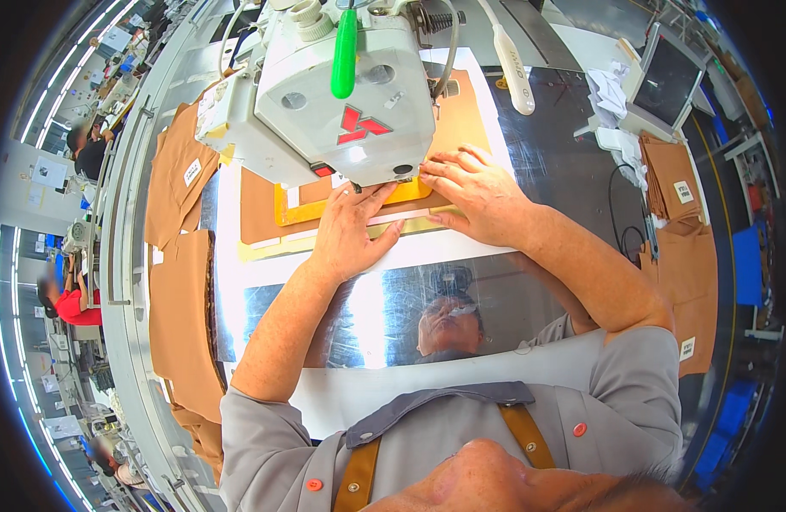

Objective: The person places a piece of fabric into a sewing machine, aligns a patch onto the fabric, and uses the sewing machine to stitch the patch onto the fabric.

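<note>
My left hand (350, 230) lies with fingers apart on the near left part of a yellow template (282, 206) and a pale strip, just below the sewing machine head (342, 119). My right hand (470, 192) rests with fingers stretched over the right part of the template, thumb low by the strip. Under them are brown fabric (261, 222) and a pale yellow board (273, 251) on a white sheet. The machine's head hides the needle area and some of my fingertips. A green handle (343, 51) hangs from the machine.
Brown fabric pieces lie at left (178, 316) and right (679, 307). A polished metal plate (342, 333) is in front of me. A screen (653, 77), crumpled white paper (606, 94) and a white hanging controller (508, 68) are rightward. Co-workers (73, 303) sit at machines far left.
</note>
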{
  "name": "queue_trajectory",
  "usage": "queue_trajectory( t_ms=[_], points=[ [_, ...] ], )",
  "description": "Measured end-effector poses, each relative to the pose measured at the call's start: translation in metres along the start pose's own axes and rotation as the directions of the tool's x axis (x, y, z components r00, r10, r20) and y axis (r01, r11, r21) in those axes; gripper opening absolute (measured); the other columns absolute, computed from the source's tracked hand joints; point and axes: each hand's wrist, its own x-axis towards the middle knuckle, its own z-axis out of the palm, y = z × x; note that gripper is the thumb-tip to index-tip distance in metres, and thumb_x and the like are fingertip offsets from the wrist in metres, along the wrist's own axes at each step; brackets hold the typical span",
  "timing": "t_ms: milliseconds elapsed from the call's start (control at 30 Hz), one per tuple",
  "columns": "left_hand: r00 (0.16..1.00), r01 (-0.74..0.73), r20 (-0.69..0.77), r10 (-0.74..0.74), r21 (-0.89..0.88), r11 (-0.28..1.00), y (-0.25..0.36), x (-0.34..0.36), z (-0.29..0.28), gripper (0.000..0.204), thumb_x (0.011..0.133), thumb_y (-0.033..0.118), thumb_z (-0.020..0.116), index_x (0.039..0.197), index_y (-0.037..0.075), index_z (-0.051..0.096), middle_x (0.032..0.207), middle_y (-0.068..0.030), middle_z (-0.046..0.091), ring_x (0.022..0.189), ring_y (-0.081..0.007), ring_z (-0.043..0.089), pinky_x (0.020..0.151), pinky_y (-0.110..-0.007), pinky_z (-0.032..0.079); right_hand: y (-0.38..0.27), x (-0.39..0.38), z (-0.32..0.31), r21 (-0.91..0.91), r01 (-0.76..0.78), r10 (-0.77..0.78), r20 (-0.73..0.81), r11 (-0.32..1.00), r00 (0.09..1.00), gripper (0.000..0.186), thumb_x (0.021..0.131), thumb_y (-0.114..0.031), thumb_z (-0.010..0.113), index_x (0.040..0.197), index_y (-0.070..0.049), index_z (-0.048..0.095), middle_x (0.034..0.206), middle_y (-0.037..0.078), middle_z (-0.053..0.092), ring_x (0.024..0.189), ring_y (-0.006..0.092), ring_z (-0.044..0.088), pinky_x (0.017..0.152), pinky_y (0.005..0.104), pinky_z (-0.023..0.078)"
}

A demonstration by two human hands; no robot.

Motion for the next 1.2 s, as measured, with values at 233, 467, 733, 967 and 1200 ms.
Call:
queue_trajectory(
  t_ms=[233,467,733,967,1200],
  points=[
    [1.000,0.027,0.007,-0.028,0.119,0.993,0.001,-0.011,-0.017,0.059,0.086,0.034,0.075,0.138,0.008,0.064,0.134,-0.0151,0.065,0.119,-0.0301,0.059,0.116,-0.046,0.031,0.000,-0.001,0.002,-0.010,-0.030,0.031,0.065,0.999,0.997,0.058,0.097,-0.044,0.063,0.136,0.000,0.060,0.147,0.011,0.056,0.141,0.0256,0.046,0.120,0.0462,0.031],
    [0.972,0.200,-0.143,-0.185,0.095,0.975,-0.033,-0.042,-0.042,0.049,0.093,0.029,0.071,0.134,0.004,0.064,0.142,-0.0185,0.059,0.134,-0.0302,0.054,0.115,-0.047,0.034,-0.010,-0.010,0.000,-0.012,-0.037,0.038,0.097,0.999,0.995,0.062,0.098,-0.044,0.062,0.143,-0.001,0.054,0.152,0.012,0.051,0.143,0.0260,0.042,0.121,0.0479,0.029],
    [0.816,0.526,-0.326,-0.478,0.074,0.847,-0.109,-0.102,-0.056,0.055,0.103,0.042,0.056,0.139,0.001,0.059,0.149,-0.0153,0.055,0.136,-0.0329,0.053,0.114,-0.049,0.034,0.002,-0.030,-0.007,-0.018,-0.162,0.162,-0.026,0.987,0.987,0.062,0.098,-0.043,0.063,0.143,-0.002,0.051,0.148,0.014,0.052,0.140,0.0285,0.045,0.118,0.0490,0.031],
    [0.793,0.606,-0.263,-0.549,0.250,0.755,-0.111,-0.109,-0.056,0.066,0.105,0.054,0.046,0.150,0.006,0.050,0.163,-0.0129,0.038,0.154,-0.0301,0.029,0.121,-0.058,0.019,0.019,-0.045,-0.009,-0.066,-0.364,0.358,-0.089,0.929,0.930,0.054,0.100,-0.038,0.061,0.139,-0.001,0.054,0.145,0.015,0.056,0.137,0.0303,0.049,0.117,0.0510,0.034],
    [0.836,0.547,-0.214,-0.505,0.253,0.798,-0.083,-0.088,-0.041,0.069,0.103,0.057,0.047,0.153,0.010,0.047,0.168,-0.0115,0.029,0.157,-0.0298,0.020,0.122,-0.062,0.013,0.056,-0.075,-0.011,-0.301,-0.607,0.620,-0.061,0.735,0.782,0.062,0.105,-0.044,0.049,0.147,0.001,0.049,0.157,0.015,0.046,0.151,0.0277,0.035,0.121,0.0554,0.027]
  ],
)
